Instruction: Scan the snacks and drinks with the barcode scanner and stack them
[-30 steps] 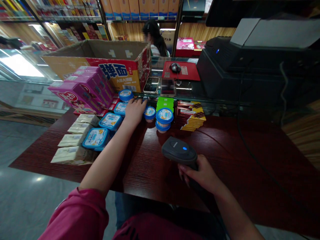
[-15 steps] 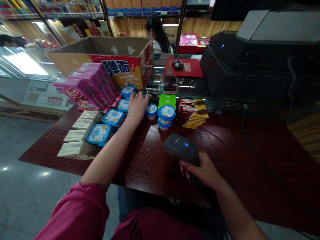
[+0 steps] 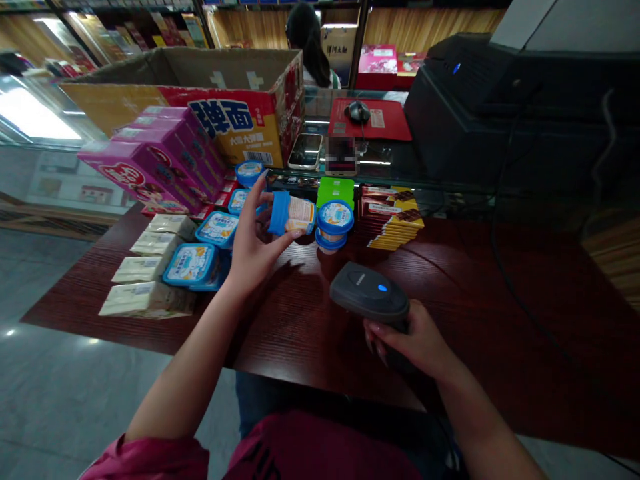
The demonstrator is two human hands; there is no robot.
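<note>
My left hand (image 3: 257,250) grips a small plastic tub (image 3: 300,215) with a blue lid, tipped on its side so that its printed label shows. Two round blue-lidded tubs (image 3: 335,219) stand stacked just right of it. Left of the hand sit square blue-lidded tubs (image 3: 190,265) and another tub (image 3: 249,172) farther back. My right hand (image 3: 415,337) is wrapped round the handle of a dark barcode scanner (image 3: 369,292) with a lit blue light, its head pointing left above the dark wooden counter (image 3: 280,340).
Pale packs (image 3: 145,300) line the counter's left side, beside purple boxes (image 3: 160,167). A large open carton (image 3: 265,137) stands behind. Green packs (image 3: 336,190) and yellow-brown packs (image 3: 395,220) lie right of centre. Farther back are phones, a mouse (image 3: 358,112), black equipment (image 3: 460,133) and a person (image 3: 310,47).
My left hand has picked up a tub from among the others and turned it onto its side, closer to me. My right hand keeps the scanner in nearly the same place. The view has tilted down.
</note>
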